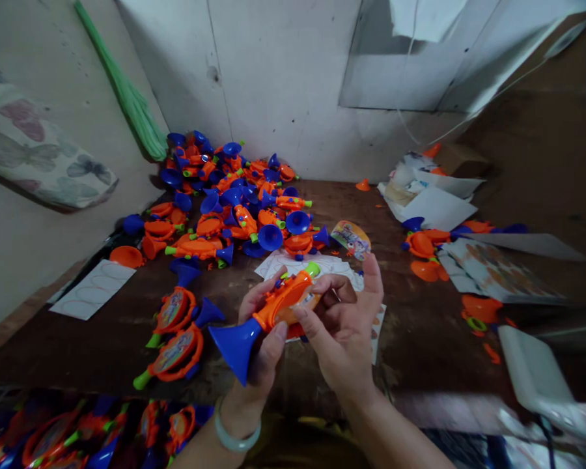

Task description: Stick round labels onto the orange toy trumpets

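Note:
My left hand [261, 348] grips an orange plastic toy trumpet [280, 303] from below, and its blue flared bell [237, 348] points down to the left. My right hand [342, 329] pinches the trumpet's body near a small pale label [305, 303], with thumb and fingers on it. A pale bangle [237, 430] circles my left wrist. Below the hands lies a white sticker sheet [307, 266]. Two round-bodied orange toys with blue bells and green mouthpieces [174, 355] lie just left of my hands.
A large heap of orange and blue toys [229, 189] covers the back of the dark wooden table [420, 352]. Bagged toys [78, 433] lie along the near edge. Papers [434, 202] and more toy parts [422, 244] lie at right, with a white box-like object [532, 368] at the lower right.

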Motion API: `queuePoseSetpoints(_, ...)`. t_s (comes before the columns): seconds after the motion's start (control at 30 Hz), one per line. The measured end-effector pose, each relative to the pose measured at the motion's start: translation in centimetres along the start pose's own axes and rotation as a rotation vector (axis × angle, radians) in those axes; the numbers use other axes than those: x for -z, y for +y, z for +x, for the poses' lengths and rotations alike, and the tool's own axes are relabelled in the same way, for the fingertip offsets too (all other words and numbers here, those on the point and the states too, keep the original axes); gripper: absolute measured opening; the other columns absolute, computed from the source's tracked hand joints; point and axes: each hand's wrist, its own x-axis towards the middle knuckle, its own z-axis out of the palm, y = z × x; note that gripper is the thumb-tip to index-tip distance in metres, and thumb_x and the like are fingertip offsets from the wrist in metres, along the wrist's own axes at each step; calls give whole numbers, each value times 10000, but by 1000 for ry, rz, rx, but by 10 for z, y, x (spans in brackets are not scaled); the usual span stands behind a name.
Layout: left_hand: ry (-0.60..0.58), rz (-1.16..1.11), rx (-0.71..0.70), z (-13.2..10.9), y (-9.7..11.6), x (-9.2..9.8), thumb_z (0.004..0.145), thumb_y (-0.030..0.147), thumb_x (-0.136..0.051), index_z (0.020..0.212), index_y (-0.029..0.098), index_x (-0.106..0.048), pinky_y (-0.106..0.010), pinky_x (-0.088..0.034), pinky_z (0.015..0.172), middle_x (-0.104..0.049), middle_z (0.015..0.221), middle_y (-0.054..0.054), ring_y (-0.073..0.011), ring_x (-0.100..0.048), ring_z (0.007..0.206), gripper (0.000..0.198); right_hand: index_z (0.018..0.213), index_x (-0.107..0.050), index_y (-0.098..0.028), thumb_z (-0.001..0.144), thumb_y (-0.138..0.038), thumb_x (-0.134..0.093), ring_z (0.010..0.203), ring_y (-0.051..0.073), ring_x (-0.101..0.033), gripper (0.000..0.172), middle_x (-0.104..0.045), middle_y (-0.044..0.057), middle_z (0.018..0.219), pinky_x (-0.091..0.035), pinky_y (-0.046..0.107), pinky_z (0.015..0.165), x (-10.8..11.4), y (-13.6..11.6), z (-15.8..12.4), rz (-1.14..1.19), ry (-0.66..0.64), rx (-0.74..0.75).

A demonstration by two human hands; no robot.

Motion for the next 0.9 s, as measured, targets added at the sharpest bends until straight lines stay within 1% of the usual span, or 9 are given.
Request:
queuePoseSetpoints(0.13,-5,-34,-19,1,1,-3,936,445,-833,1407,300,-684,-526,-598,1172,-735,1504,-114,-357,-729,1374,515,1676,-289,-572,935,-113,-810,816,120,-683,1016,-631,-20,1152,-642,220,660,0,2,0,-11,-15,33)
queuePoseSetpoints(0.2,-3,-40,-35,0,1,-4,948,420,-824,1413,316,-689,-523,-587,1188,-729,1525,-99,-350,-722,1391,495,1696,-281,-543,950,-104,-776,832,138,-692,997,-640,-11,1137,-662,256,683,0,4,3,-67,-11,91)
queuePoseSetpoints(0.3,0,-49,-66,-2,3,-6,939,375,-834,1420,317,-691,-524,-562,1218,-695,1584,-96,-356,-679,1452,505,1719,-274,-488,988,-73,-694,873,179,-709,940,-665,-9,1049,-692,344,765,0,7,10,-186,15,308)
queuePoseSetpoints(0.37,-1,-65,-86,-3,5,-8,941,350,-831,1419,321,-696,-528,-554,1226,-669,1618,-95,-363,-650,1487,498,1725,-274,-463,980,-44,-678,888,199,-718,946,-693,-23,990,-691,423,862,2,9,16,-270,20,499)
queuePoseSetpoints(0.4,-4,-78,-99,-3,6,-8,943,342,-829,1416,326,-700,-523,-556,1225,-665,1623,-93,-363,-646,1491,490,1728,-273,-450,969,-36,-689,894,204,-724,960,-707,-30,974,-681,453,906,3,9,18,-303,21,548)
queuePoseSetpoints(0.47,-17,-102,-121,-3,8,-9,953,323,-820,1414,339,-710,-500,-557,1227,-667,1623,-80,-353,-646,1493,474,1733,-255,-430,957,-34,-715,885,203,-736,986,-727,-39,959,-674,464,924,4,9,21,-331,21,518)
queuePoseSetpoints(0.6,-41,-123,-140,-3,12,-11,985,293,-780,1417,361,-714,-477,-571,1220,-668,1629,-51,-334,-648,1496,442,1723,-207,-431,974,-62,-728,802,181,-755,984,-725,-48,951,-690,363,748,3,8,21,-277,7,308)
queuePoseSetpoints(0.77,-43,-83,-190,-1,12,-10,969,268,-790,1429,347,-719,-428,-574,1215,-685,1607,-59,-320,-654,1490,472,1698,-231,-452,966,-39,-712,808,177,-770,968,-720,-54,941,-691,342,728,0,7,19,-214,10,263)
queuePoseSetpoints(0.9,-39,-72,-190,-1,10,-9,963,274,-796,1430,349,-721,-429,-574,1216,-682,1610,-62,-316,-664,1477,479,1708,-199,-442,995,-91,-718,790,201,-757,949,-718,-37,930,-687,386,739,2,12,22,-271,4,258)
